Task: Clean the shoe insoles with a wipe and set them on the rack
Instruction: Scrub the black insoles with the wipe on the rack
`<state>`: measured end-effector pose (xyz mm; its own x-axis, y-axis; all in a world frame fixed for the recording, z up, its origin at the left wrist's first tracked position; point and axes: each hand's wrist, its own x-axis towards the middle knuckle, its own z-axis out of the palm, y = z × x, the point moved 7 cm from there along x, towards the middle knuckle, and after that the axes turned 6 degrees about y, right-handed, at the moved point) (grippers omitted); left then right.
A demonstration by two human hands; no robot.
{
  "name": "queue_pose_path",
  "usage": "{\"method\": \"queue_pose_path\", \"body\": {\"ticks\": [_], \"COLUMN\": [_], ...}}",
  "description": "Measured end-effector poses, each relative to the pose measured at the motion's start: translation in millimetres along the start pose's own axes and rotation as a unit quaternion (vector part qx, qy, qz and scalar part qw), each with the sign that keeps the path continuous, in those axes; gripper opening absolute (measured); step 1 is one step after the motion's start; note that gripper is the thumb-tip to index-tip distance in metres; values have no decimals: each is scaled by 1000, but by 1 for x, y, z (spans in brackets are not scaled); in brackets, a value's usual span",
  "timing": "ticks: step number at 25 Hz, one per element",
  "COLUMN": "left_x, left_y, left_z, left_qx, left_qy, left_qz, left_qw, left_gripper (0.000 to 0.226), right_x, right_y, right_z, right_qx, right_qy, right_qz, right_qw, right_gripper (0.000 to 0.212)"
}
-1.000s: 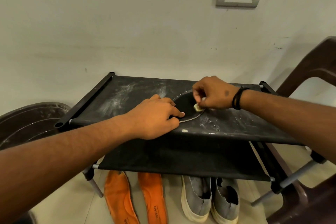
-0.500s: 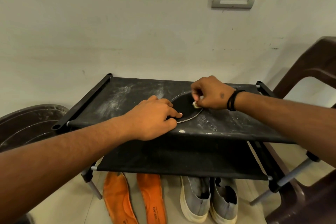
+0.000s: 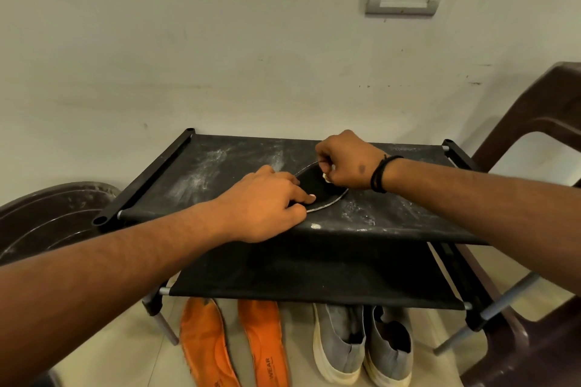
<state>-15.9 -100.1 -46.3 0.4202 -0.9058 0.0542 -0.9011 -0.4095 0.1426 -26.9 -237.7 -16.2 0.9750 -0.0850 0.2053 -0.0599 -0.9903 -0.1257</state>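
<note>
Insole: a black insole (image 3: 317, 190) with a pale rim is lying flat on the top shelf of the rack (image 3: 408, 217), about midway between its left and right rails and nearer the front edge than the wall.
Wipe: a small pale wipe (image 3: 327, 178), bunched up, is showing under the right hand (image 3: 347, 163) and touching the insole's far end.
Right hand: its fingers are curling round the wipe and pinching it against the insole.
Left hand: the left hand (image 3: 267, 206) is resting on the near end of the insole, fingertips (image 3: 309, 197) pressing it down onto the shelf, holding nothing.
Step in hand: judging by the pose, the person is scrubbing the insole in place.
Doing it well: keeping the left fingertips pinning the near end so the insole is not sliding on the dusty fabric; working the wipe toward the pinned end, then shifting the pin to reach the covered part.
Risk: the white dust on the shelf is likely transferring back to the insole's rim.
Still waiting: two orange insoles (image 3: 232, 345) are lying on the floor under the rack's front edge, beside grey shoes (image 3: 364, 345).
</note>
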Motion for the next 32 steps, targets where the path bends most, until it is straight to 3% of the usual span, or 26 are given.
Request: {"method": "queue_pose_path", "body": {"ticks": [3, 7, 10, 12, 17, 23, 28, 32], "left_x": [-4, -3, 0, -1, -2, -1, -3, 0], "left_y": [-1, 0, 0, 0, -3, 0, -3, -2], "left_z": [0, 0, 0, 1, 3, 1, 2, 0], "left_qx": [-2, 1, -1, -1, -8, -2, -10, -13], "left_qy": [1, 1, 4, 4, 1, 2, 6, 9], "left_qz": [0, 1, -2, -2, 1, -2, 5, 4], "left_qw": [1000, 1000, 1000, 1000, 1000, 1000, 1000, 1000], "left_gripper": [43, 43, 43, 43, 42, 44, 43, 43], "right_x": [-4, -5, 5, 6, 2, 23, 13, 26], "right_y": [-24, -10, 1, -8, -36, -1, -33, 2], "right_z": [8, 5, 6, 8, 10, 6, 15, 10], "right_qx": [11, 132, -37, -58, 148, -34, 88, 22], "right_qy": [-26, -60, 10, 18, -32, 41, 0, 29], "right_qz": [-48, 16, -7, -27, -20, 11, -30, 16], "right_qw": [998, 989, 999, 998, 988, 999, 996, 999], "right_gripper": [18, 14, 16, 17, 14, 20, 13, 20]}}
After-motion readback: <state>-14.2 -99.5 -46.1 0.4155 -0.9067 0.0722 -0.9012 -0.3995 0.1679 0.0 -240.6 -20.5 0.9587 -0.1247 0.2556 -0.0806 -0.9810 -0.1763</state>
